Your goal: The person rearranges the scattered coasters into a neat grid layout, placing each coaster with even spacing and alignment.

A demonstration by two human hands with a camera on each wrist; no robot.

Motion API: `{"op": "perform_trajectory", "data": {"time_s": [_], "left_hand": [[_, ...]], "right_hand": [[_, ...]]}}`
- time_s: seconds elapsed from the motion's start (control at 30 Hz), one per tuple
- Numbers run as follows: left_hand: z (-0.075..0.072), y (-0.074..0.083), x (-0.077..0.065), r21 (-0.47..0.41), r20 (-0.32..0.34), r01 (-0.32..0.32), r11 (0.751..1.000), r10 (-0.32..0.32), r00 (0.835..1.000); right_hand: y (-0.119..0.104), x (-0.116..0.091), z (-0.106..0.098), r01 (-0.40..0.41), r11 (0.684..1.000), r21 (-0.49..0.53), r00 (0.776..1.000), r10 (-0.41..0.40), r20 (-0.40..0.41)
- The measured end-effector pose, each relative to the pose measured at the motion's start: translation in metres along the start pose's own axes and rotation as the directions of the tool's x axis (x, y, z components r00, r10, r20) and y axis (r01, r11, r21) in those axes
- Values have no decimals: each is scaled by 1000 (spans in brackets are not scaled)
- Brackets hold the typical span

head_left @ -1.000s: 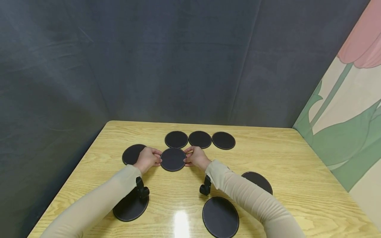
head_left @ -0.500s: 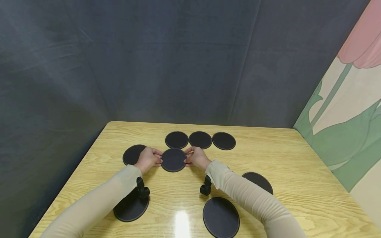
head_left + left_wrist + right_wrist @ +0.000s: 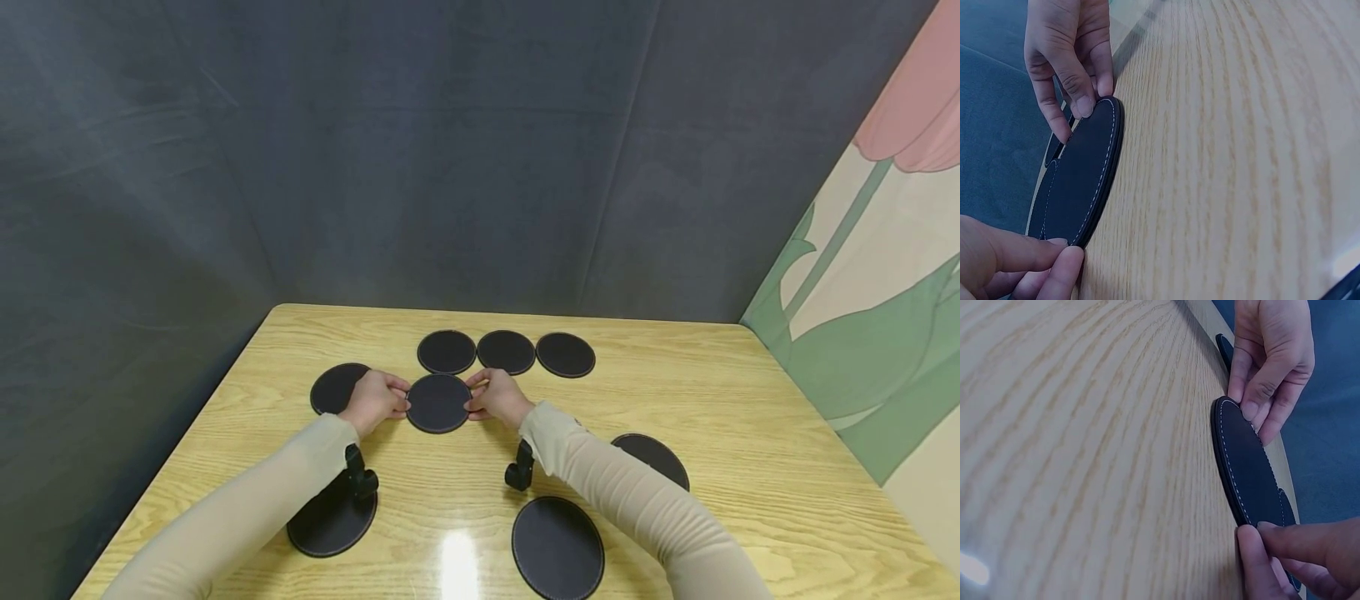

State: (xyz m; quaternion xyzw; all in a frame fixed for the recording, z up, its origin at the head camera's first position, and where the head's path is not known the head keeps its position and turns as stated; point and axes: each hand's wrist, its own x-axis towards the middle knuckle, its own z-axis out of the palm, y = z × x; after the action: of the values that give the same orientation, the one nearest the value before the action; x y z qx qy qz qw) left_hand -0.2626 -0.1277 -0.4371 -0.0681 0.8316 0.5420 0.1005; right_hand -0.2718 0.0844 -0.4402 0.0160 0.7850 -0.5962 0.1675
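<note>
A round black coaster (image 3: 438,403) with pale stitching round its rim lies flat at the middle of the wooden table. My left hand (image 3: 375,398) pinches its left edge between thumb and fingers. On the opposite edge, my right hand (image 3: 495,397) pinches in the same way. Seen from the left wrist, the coaster (image 3: 1085,172) has a dark, layered-looking side edge. Just beyond it, a row of three matching coasters runs left to right: the left one (image 3: 446,351), the middle one (image 3: 506,350) and the right one (image 3: 566,355). The held coaster sits right at the front of the left one.
Another coaster (image 3: 334,387) lies behind my left hand. Nearer me are a coaster (image 3: 330,529) partly under my left forearm, a coaster (image 3: 558,547) at the front and one (image 3: 656,457) partly behind my right sleeve. A dark curtain (image 3: 450,167) hangs beyond the table (image 3: 420,492).
</note>
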Motion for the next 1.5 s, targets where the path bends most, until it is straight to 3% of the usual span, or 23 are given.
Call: {"op": "perform_trajectory", "data": {"time_s": [0.77,1.03,1.23,1.5], "left_hand": [[-2,2,1,3,35,4,1000,-4,999],[0,4,4,60,45,-2,998,0,999],[1,2,7,103,46,11,995,-16,999],[-3,6,6,90,76,24,996,-31,997]], "right_hand": [[-2,3,0,-35,999,0,999,35,-3],[0,4,-2,-22,998,-50,1000,23,9],[2,6,-6,-10,991,-136,999,15,39],[1,4,-15,7,994,-107,994,5,113]]}}
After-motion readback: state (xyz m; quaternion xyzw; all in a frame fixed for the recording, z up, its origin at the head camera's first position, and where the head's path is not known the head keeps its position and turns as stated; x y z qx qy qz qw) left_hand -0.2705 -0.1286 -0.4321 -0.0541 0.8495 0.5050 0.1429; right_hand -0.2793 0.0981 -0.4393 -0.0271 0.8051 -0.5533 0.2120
